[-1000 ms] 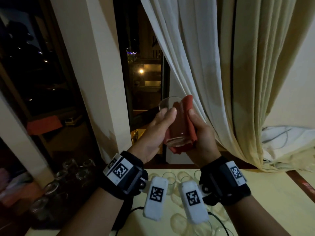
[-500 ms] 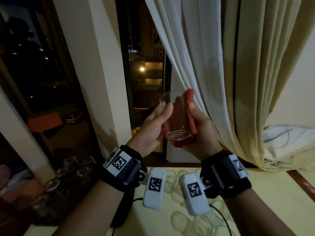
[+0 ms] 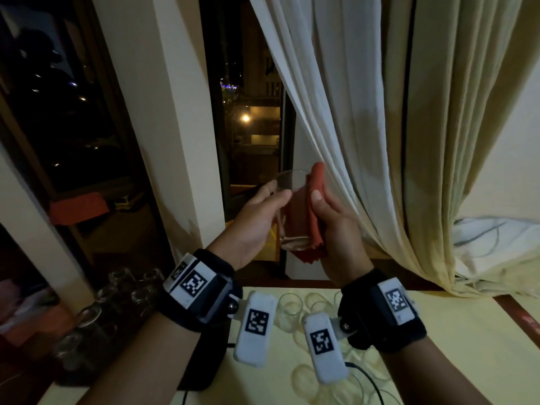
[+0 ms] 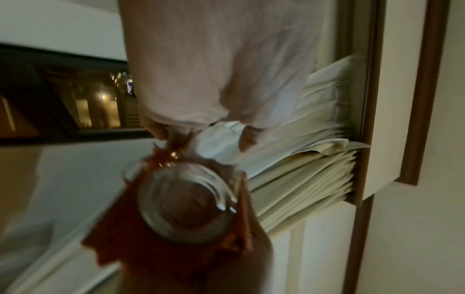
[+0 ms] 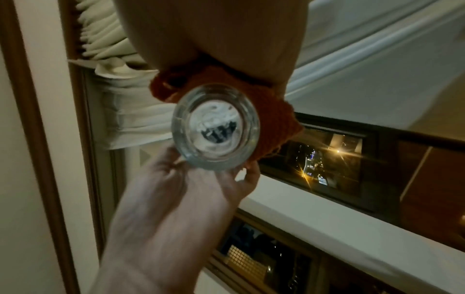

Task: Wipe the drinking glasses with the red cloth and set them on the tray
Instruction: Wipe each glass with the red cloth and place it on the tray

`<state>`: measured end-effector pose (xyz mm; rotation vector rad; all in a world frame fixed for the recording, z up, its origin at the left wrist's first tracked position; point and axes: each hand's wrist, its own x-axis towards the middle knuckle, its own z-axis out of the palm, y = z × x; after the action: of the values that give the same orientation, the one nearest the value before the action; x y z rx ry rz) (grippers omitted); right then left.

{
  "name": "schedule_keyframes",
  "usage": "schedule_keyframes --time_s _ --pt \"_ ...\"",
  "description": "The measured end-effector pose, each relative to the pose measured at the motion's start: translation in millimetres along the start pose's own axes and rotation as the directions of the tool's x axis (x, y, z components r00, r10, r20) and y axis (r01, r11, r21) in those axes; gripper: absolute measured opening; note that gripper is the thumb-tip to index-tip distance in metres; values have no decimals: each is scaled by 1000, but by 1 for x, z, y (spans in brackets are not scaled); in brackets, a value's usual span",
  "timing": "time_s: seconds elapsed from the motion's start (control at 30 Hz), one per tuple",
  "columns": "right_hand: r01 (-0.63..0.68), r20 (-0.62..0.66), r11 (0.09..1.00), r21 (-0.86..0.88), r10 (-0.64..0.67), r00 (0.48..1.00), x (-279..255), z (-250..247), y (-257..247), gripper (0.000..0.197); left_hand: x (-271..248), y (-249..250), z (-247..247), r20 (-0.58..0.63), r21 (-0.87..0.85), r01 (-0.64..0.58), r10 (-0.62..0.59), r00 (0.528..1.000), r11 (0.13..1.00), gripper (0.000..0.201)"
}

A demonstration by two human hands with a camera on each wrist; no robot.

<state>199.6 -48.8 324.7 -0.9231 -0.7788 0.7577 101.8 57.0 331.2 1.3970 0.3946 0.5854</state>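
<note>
Open air surrounds the window-side grip: left hand (image 3: 257, 220) and right hand (image 3: 336, 226), with red cloth (image 3: 317, 206), clasp the near-upright drinking glass (image 3: 293, 211), rim up.

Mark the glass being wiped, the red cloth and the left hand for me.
glass (image 3: 293, 211), head view, on its clear side wall.
red cloth (image 3: 317, 182), head view, on the upper fold beside the glass.
left hand (image 3: 254, 220), head view, on the back of the hand.
</note>
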Motion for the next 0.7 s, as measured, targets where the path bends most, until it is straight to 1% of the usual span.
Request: schedule_keyframes --time_s 0.07,0.1,0.13,0.17,0.23,0.27,0.33,0.37,0.43,0.47,0.5,0.53,0.57,0.63,0.7 --pt "-1 24 1000 29 0 1000 -2 2 -1 34 -1 -2 6 -7 14 8 -8 1000 1000 93" --pt "-4 41 998 66 1 999 -3 3 -3 37 -2 -2 8 -15 13 2 -1 1000 1000 100" --pt "-10 66 994 111 3 998 -5 4 -6 40 -3 -1 10 -10 4 -11 11 1000 1000 101" --pt "-18 94 988 153 3 996 -6 3 -8 43 -4 2 10 6 -12 -21 21 1000 1000 94" --pt "-17 114 982 186 -5 994 -4 -1 -12 47 -7 7 11 42 -61 -32 35 999 998 72" --pt "-9 105 986 167 -9 994 -4 -2 -14 44 -8 9 11 42 -76 -42 45 998 996 64" --pt "35 61 996 85 -41 997 -1 -1 -15 30 -12 12 15 6 -65 -54 54 999 996 57" --pt "63 39 997 40 -65 997 -1 0 -16 28 -14 13 19 -1 -38 -50 50 999 998 59" --pt "81 32 997 -13 -80 996 -2 1 -18 39 -18 9 27 -9 43 -50 51 999 998 78" --pt "75 38 997 -3 -75 996 -3 1 -18 45 -20 7 29 -17 74 -72 74 997 995 85" --pt "59 59 998 26 -60 996 -4 0 -17 46 -22 4 29 -17 78 -99 100 995 992 87" --pt "36 83 998 59 -41 996 -5 -3 -16 46 -22 1 28 0 57 -110 110 994 992 84" --pt "14 105 995 94 -24 994 -6 -5 -15 46 -22 0 27 28 28 -105 105 994 994 75" --pt "-5 104 990 141 -10 994 -7 -9 -15 49 -22 -1 23 75 -18 -65 66 995 998 63" --pt "14 80 994 109 -23 997 -9 -9 -13 43 -21 -2 16 83 -74 -38 44 996 997 62"
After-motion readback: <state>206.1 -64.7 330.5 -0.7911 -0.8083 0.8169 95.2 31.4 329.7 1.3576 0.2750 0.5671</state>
